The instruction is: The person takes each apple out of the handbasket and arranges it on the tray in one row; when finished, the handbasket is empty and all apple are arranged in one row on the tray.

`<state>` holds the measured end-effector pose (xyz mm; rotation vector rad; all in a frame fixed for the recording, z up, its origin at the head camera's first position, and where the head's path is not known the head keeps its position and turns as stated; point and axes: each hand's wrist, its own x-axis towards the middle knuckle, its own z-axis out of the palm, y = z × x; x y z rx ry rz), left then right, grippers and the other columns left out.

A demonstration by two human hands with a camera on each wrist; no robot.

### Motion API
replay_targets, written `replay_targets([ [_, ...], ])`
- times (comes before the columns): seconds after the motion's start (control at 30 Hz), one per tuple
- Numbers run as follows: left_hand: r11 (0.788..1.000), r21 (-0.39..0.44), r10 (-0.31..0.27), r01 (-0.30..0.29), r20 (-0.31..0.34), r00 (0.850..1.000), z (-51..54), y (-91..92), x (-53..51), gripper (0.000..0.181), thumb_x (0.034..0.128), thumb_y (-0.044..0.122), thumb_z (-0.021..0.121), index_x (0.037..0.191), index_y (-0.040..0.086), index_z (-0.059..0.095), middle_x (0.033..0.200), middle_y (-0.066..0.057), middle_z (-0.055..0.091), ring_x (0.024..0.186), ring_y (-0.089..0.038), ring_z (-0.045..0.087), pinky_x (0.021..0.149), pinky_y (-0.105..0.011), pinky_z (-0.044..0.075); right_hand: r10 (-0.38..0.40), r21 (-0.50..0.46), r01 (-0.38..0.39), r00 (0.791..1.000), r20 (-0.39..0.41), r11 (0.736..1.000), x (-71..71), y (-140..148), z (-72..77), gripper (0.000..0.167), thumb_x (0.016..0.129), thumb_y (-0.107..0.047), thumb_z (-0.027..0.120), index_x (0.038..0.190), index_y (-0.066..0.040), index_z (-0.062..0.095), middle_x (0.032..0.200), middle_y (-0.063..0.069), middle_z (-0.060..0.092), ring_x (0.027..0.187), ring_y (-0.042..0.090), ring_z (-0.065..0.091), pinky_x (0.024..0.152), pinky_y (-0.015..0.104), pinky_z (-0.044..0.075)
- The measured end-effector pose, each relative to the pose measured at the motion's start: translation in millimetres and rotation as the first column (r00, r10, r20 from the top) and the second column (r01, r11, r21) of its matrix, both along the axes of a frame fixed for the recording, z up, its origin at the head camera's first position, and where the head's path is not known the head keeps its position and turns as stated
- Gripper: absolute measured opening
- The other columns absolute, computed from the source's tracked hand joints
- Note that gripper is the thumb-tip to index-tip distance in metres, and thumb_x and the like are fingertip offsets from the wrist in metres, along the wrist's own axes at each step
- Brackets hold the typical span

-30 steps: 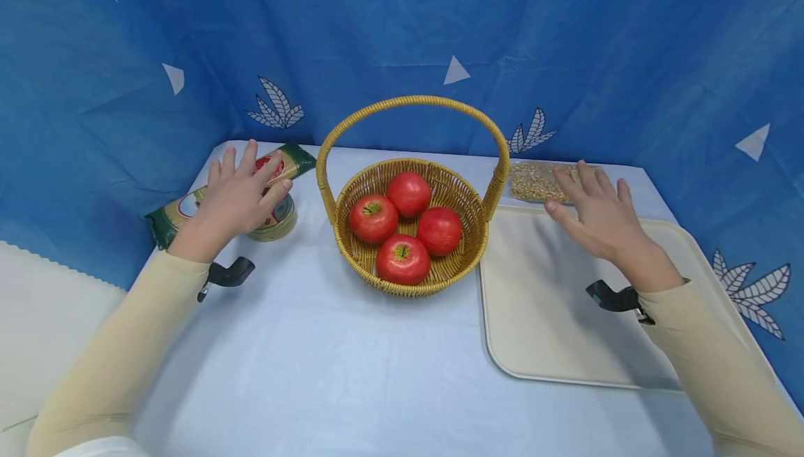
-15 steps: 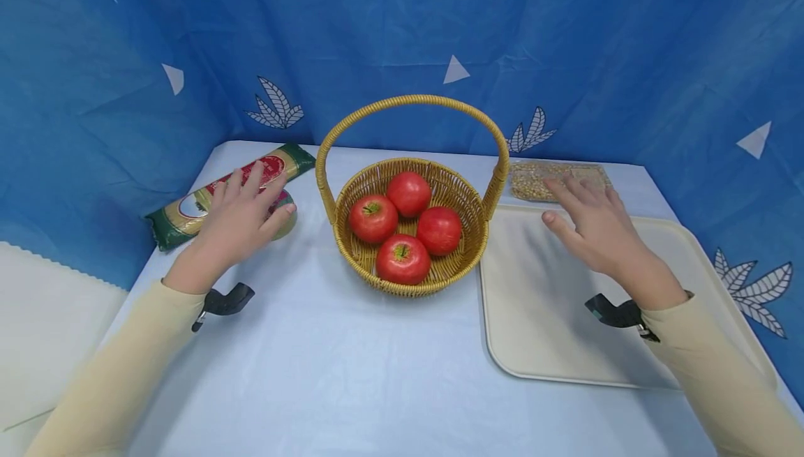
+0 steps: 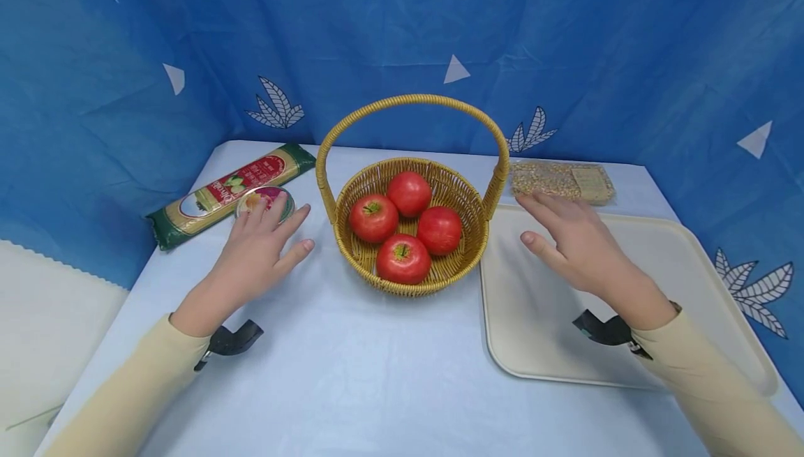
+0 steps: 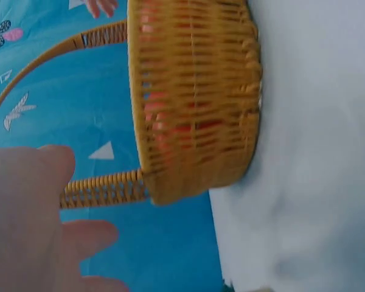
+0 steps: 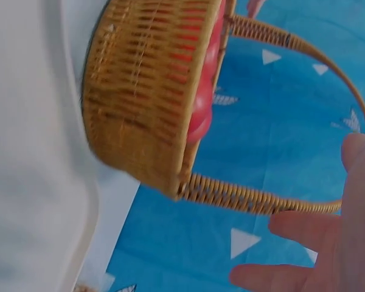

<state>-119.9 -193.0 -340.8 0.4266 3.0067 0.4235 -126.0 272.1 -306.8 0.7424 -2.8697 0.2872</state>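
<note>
Now I see my left grip (image 3: 257,253) and right grip (image 3: 574,244) drawn nearer the wicker basket (image 3: 410,289), fingers extended, both empty; apples (image 3: 403,260) untouched.

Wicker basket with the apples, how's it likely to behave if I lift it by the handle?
The wicker basket will probably stay stiff: its woven handle stands arched unsupported. The four red apples may roll about, being round with bare weave beside them.
</note>
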Motion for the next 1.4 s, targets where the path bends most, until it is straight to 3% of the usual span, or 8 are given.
replay_targets([
  [0.2, 0.999, 0.046, -0.025, 0.027, -0.033, 0.999, -14.2, 15.5, 12.5, 0.069, 0.1018, 0.048, 0.055, 0.16, 0.017, 0.033, 0.167, -0.026, 0.022, 0.152, -0.057, 0.017, 0.119, -0.075, 0.014, 0.059, -0.005, -0.059, 0.998, -0.007, 0.998, 1.3, -17, -3.5, 0.053, 0.103, -0.04, 0.056, 0.146, -0.009, 0.055, 0.143, 0.023, 0.06, 0.129, 0.046, 0.058, 0.107, 0.066, 0.044],
  [0.43, 0.986, 0.159, -0.042, 0.05, -0.049, 0.998, -29.2, 33.5, 21.5, 0.07, 0.1001, 0.042, 0.061, 0.159, 0.014, 0.036, 0.166, -0.025, 0.028, 0.15, -0.054, 0.028, 0.119, -0.071, 0.024, 0.157, -0.075, -0.157, 0.988, -0.002, 0.985, -4.4, -43, -13.8, 0.049, 0.104, -0.042, 0.054, 0.138, -0.007, 0.063, 0.13, 0.016, 0.07, 0.119, 0.038, 0.067, 0.101, 0.058, 0.053],
  [0.63, 0.965, 0.257, -0.036, 0.059, -0.092, 0.995, -43.2, 49.7, 19.2, 0.065, 0.1006, 0.04, 0.061, 0.156, 0.014, 0.041, 0.161, -0.028, 0.035, 0.146, -0.05, 0.039, 0.114, -0.069, 0.035, 0.22, -0.136, -0.215, 0.975, 0.026, 0.967, -11.2, -70, -28.5, 0.044, 0.1, -0.033, 0.063, 0.135, -0.007, 0.065, 0.126, 0.015, 0.071, 0.113, 0.032, 0.069, 0.094, 0.051, 0.058],
  [0.93, 0.93, 0.367, 0.014, 0.009, -0.061, 0.998, -53.5, 61.0, 11.7, 0.061, 0.1018, 0.04, 0.058, 0.155, 0.014, 0.043, 0.162, -0.03, 0.032, 0.145, -0.052, 0.039, 0.11, -0.072, 0.037, 0.272, -0.219, -0.269, 0.962, -0.015, 0.938, -12.9, -97, -43.3, 0.045, 0.095, -0.032, 0.07, 0.132, -0.005, 0.067, 0.13, 0.015, 0.069, 0.119, 0.032, 0.067, 0.096, 0.049, 0.058],
  [1.3, 0.869, 0.496, 0.019, 0.01, -0.053, 0.998, -67.0, 67.1, 8.1, 0.056, 0.103, 0.037, 0.057, 0.152, 0.012, 0.044, 0.165, -0.025, 0.029, 0.15, -0.045, 0.034, 0.115, -0.066, 0.035, 0.32, -0.224, -0.293, 0.943, 0.094, 0.929, -17.4, -129, -49.6, 0.049, 0.087, -0.032, 0.08, 0.129, -0.01, 0.069, 0.126, 0.009, 0.071, 0.112, 0.024, 0.069, 0.089, 0.041, 0.061],
  [1.4, 0.857, 0.515, 0.017, 0.022, -0.071, 0.997, -70.7, 67.8, 7.2, 0.056, 0.103, 0.036, 0.057, 0.152, 0.013, 0.044, 0.166, -0.022, 0.028, 0.151, -0.042, 0.034, 0.116, -0.064, 0.037, 0.314, -0.225, -0.275, 0.936, 0.159, 0.935, -18.7, -135, -50.2, 0.053, 0.087, -0.033, 0.08, 0.133, -0.011, 0.066, 0.128, 0.009, 0.07, 0.114, 0.023, 0.067, 0.09, 0.041, 0.061],
])
